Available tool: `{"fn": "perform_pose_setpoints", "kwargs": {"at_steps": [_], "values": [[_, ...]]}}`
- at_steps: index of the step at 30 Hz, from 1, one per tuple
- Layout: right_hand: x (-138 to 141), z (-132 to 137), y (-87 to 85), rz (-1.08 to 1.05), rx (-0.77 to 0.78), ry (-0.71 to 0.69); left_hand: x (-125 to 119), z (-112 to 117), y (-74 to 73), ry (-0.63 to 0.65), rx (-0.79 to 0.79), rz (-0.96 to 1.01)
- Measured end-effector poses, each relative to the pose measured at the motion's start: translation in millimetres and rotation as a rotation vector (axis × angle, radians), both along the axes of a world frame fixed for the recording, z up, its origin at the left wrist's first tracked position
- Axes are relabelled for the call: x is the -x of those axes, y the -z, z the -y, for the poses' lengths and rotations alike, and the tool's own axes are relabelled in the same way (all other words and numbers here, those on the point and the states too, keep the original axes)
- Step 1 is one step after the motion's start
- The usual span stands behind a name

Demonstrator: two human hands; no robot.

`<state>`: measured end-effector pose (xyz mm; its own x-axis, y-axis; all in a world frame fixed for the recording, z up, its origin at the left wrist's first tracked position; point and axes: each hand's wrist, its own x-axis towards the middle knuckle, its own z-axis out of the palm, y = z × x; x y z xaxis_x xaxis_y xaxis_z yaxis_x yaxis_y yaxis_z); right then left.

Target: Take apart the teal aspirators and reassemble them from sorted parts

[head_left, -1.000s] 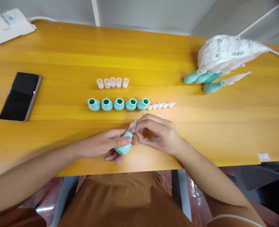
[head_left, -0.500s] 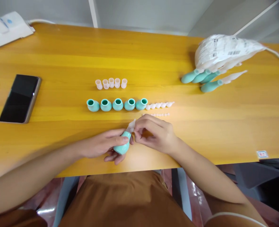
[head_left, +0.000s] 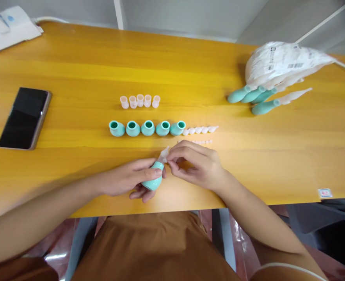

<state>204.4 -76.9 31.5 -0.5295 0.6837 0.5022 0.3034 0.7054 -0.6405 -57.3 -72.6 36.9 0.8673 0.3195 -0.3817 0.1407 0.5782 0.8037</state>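
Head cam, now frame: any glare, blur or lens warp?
Head view: soft bright band across the table, no hard glare; table edges bow, so wide-lens warp; left hand on the bulb and right hand on its tip read sharp; soft-edged shadow left of the left hand.

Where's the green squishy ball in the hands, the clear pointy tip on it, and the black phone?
green bulb (head_left: 153, 183), head view, on its round belly.
clear tip (head_left: 163, 154), head view, on its narrow upper end.
black phone (head_left: 24, 118), head view, middle of its dark screen.
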Motion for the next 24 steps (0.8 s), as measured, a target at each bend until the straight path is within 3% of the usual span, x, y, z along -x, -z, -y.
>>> {"fn": "perform_pose_setpoints", "kwargs": {"at_steps": [9,15,18,21,24], "values": [[7.5,4.4,0.9,0.013,-0.062,0.029,-1.1,0.2,0.8,0.016,-0.014,0.007],[17.4,8.5,4.3,-0.054,-0.129,0.132,-0.1,-3.1,6.5,-0.005,0.093,0.063],[16.3,9.2,-4.5,-0.076,-0.185,0.237,-1.3,-3.6,6.6,-0.024,0.112,0.081],[-5.1,10.3,-23.8,-0.017,-0.154,0.34,-1.6,-3.5,7.2,-0.022,0.103,0.092],[-49.3,10.1,-38.3,0.134,0.059,0.479,-0.7,-3.4,9.3,0.0,0.085,0.085]]}}
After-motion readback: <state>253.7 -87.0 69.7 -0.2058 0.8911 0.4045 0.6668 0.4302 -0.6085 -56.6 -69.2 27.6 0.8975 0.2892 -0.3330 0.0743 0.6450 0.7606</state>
